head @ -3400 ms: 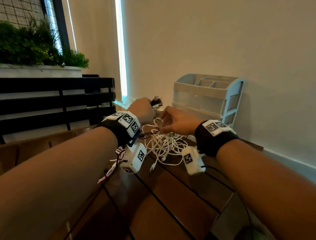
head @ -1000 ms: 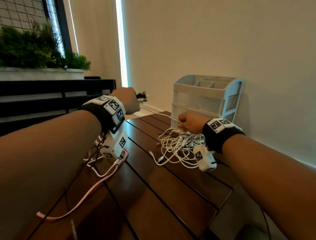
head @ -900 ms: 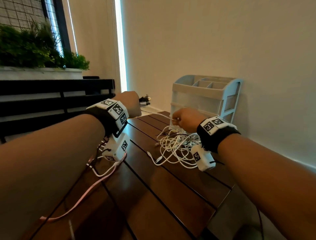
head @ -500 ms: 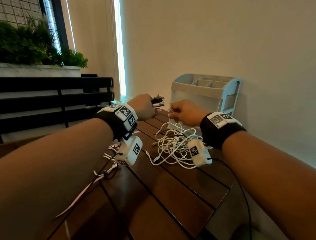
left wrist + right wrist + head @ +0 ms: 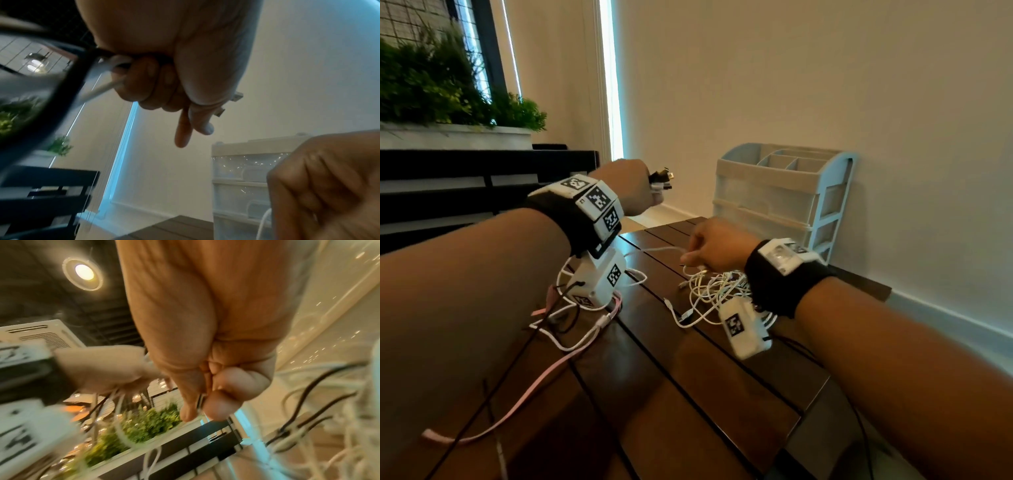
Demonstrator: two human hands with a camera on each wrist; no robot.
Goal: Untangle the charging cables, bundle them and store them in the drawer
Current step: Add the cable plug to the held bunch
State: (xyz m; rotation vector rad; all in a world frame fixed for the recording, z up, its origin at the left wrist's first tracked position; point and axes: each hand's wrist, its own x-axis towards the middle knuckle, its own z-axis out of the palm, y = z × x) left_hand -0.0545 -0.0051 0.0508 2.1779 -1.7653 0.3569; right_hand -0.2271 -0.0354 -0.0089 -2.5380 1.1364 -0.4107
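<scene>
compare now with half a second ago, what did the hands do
The hands drew apart: the left hand rose and swung left gripping its cable plugs, while the right hand dropped toward the white cable tangle, pulling a white cable. Both grips, the tangle on the table and the drawer organizer stayed.

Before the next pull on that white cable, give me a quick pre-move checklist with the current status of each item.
1. Left hand grips the gathered cable ends: ok.
2. Right hand pinches a white cable: ok.
3. That cable is free of the tangled pile: cannot tell.
4. Pink cable lies apart from the pile: ok.
5. Drawer organizer has a drawer open for storing: not ok, drawers look closed.
</scene>
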